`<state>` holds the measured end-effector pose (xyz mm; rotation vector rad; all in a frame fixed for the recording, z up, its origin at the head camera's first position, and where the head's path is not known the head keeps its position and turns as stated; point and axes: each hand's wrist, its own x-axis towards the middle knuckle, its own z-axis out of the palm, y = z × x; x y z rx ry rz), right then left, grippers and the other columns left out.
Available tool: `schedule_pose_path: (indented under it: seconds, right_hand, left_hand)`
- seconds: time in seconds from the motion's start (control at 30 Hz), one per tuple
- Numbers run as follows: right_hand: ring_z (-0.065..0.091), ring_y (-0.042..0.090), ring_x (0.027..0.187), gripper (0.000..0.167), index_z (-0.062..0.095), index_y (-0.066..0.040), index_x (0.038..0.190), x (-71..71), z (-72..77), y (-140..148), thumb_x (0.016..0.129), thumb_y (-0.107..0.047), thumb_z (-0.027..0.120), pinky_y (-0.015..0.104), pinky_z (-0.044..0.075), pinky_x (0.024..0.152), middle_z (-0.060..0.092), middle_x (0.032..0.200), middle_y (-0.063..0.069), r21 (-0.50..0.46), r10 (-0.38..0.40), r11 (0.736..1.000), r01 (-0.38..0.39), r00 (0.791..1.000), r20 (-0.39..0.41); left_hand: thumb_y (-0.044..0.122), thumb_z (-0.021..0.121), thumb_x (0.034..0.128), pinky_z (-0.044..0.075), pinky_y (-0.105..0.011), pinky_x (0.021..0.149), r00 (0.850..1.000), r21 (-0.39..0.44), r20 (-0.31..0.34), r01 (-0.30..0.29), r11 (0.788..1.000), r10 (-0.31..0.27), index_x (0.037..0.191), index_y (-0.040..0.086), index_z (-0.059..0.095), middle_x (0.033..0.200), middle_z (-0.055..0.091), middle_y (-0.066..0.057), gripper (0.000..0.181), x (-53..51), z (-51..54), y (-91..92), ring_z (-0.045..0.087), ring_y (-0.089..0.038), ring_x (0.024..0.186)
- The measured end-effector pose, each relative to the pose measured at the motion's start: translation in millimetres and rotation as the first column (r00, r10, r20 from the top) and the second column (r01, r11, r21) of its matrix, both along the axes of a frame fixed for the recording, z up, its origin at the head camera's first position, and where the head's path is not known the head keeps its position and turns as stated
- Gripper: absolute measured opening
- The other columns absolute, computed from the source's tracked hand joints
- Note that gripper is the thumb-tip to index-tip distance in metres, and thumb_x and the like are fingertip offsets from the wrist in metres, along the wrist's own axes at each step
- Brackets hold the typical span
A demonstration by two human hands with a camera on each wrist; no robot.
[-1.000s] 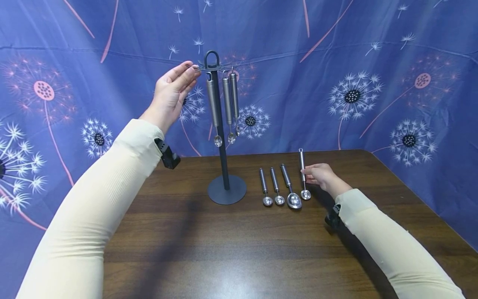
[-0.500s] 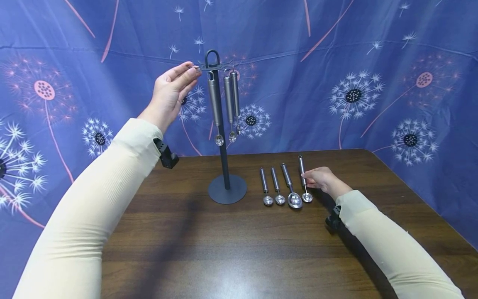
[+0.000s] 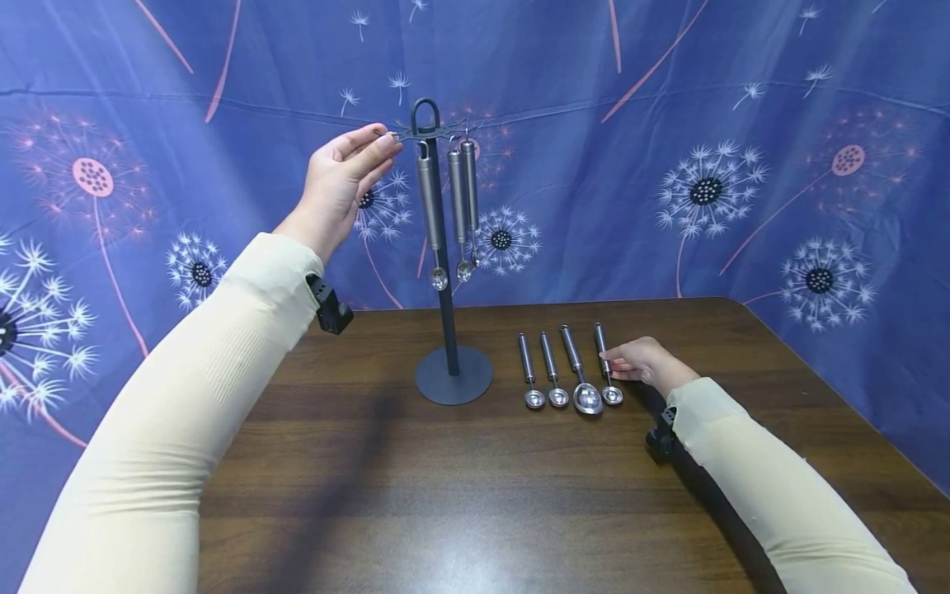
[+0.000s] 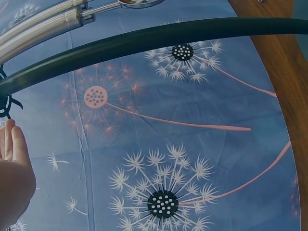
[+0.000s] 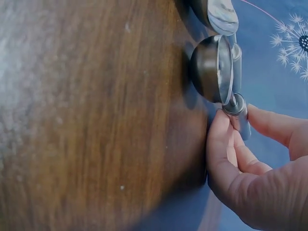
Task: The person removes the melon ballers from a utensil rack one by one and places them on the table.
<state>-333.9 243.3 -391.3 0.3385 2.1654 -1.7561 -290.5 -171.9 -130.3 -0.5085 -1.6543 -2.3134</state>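
Note:
A dark metal hanging rack [image 3: 454,378] with a round base stands on the table. My left hand [image 3: 336,186] is raised at its top and pinches the tip of a hook on its left side; in the left wrist view only part of the hand [image 4: 14,168] shows. Several steel scoops, one of them a long-handled scoop [image 3: 430,198], hang from the rack. On the table, my right hand [image 3: 644,363] pinches the handle of the rightmost scoop [image 3: 612,396] between thumb and fingers. Its hemispherical bowl [image 5: 209,67] faces the right wrist camera.
Left of the held scoop lie a larger oval-bowled scoop [image 3: 588,399], a small scoop [image 3: 558,398] and another small scoop [image 3: 534,399], side by side. A blue dandelion-print curtain [image 3: 564,165] hangs behind the wooden table [image 3: 416,495].
My right hand has drawn the rightmost scoop toward me, from standing out behind the row to lying level with it. My left hand has stayed at the hook.

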Motion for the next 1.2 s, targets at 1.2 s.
schedule_pose_path:
  seconds: [1.2]
  right_hand:
    - [0.059,0.003,0.057,0.046,0.041,0.016,0.123,3.0,2.1,-10,0.088,-0.002,0.066,0.02,0.06,0.063,0.057,0.066,-0.004,0.2,0.009,0.98,0.002,0.999,-0.051]
  left_hand:
    - [0.001,0.069,0.0874,0.05,-0.025,0.102,0.998,0.033,-0.033,-0.046,0.998,0.047,0.111,0.001,0.059,0.104,0.065,-0.007,0.026,-0.3,-3.2,6.2,0.063,-0.024,0.111]
